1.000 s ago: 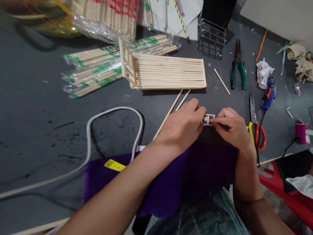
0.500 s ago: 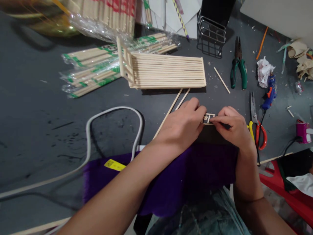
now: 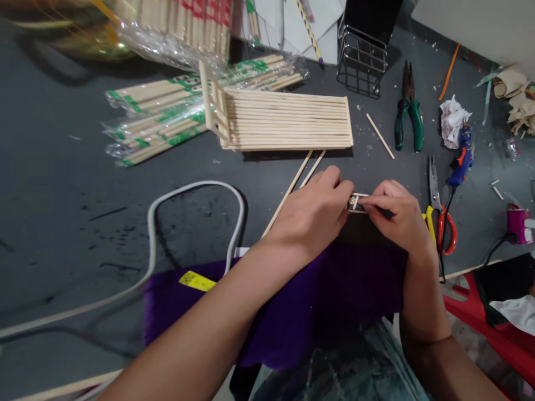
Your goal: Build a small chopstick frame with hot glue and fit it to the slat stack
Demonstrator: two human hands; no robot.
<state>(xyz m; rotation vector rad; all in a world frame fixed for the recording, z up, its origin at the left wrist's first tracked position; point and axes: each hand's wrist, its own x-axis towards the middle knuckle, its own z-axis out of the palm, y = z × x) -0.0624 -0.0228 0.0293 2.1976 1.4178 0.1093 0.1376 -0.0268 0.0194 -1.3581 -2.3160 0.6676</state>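
Between my hands, over the front of the desk, is a small frame of thin wooden sticks (image 3: 358, 211) with little pieces inside it. My left hand (image 3: 315, 206) is closed on its left end, palm down, hiding that part. My right hand (image 3: 397, 217) is closed in a pinch with its fingertips at the small pieces inside the frame; what they pinch is too small to make out. Behind my hands lies a larger chair-like piece built of wooden sticks (image 3: 288, 121), its slatted side up. Two loose sticks (image 3: 288, 192) run out from under my left forearm.
Packets of wooden chopsticks (image 3: 167, 117) lie at the back left. To the right are green-handled pliers (image 3: 407, 111), red-and-yellow-handled pliers (image 3: 434, 192), a blue glue gun (image 3: 462, 159) and crumpled paper (image 3: 453, 122). A grey cable (image 3: 151, 234) loops at left. A wire holder (image 3: 361, 61) stands behind.
Inside the small frame, a light crosspiece at my right fingertips has shifted slightly left and now leans. Both hands stay almost in place, and the view has shifted a little.
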